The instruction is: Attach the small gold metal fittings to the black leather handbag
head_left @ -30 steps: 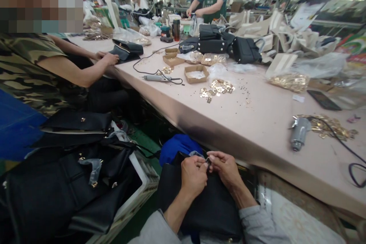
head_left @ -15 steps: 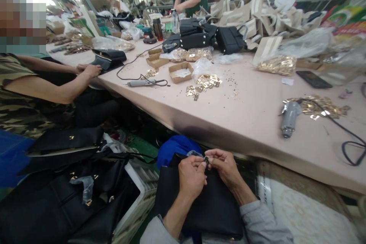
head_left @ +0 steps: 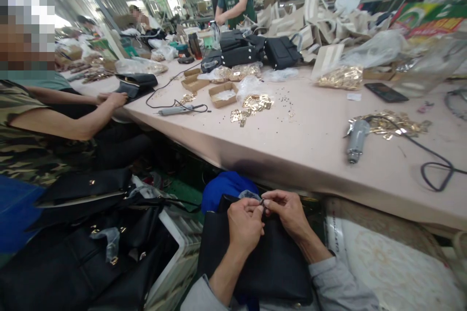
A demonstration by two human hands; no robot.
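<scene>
A black handbag (head_left: 268,262) rests on my lap below the table edge. My left hand (head_left: 245,226) and my right hand (head_left: 285,211) meet at its top edge, fingers pinched together on a small dark metal fitting (head_left: 262,201) of the bag. Both hands are closed around that fitting, which is mostly hidden by my fingertips. A blue cloth (head_left: 224,187) lies just beyond the bag.
The pink worktable (head_left: 299,141) carries a grey power tool (head_left: 355,138) with black cord, gold metal parts (head_left: 253,107), small cardboard trays, a phone (head_left: 386,92) and black bags (head_left: 255,51). A crate of black bags (head_left: 91,243) stands at my left. A seated person in camouflage (head_left: 44,131) works beside me.
My hands have stayed pinched on the bag's fitting. The view has shifted, so the table and its objects sit further left and lower in the picture.
</scene>
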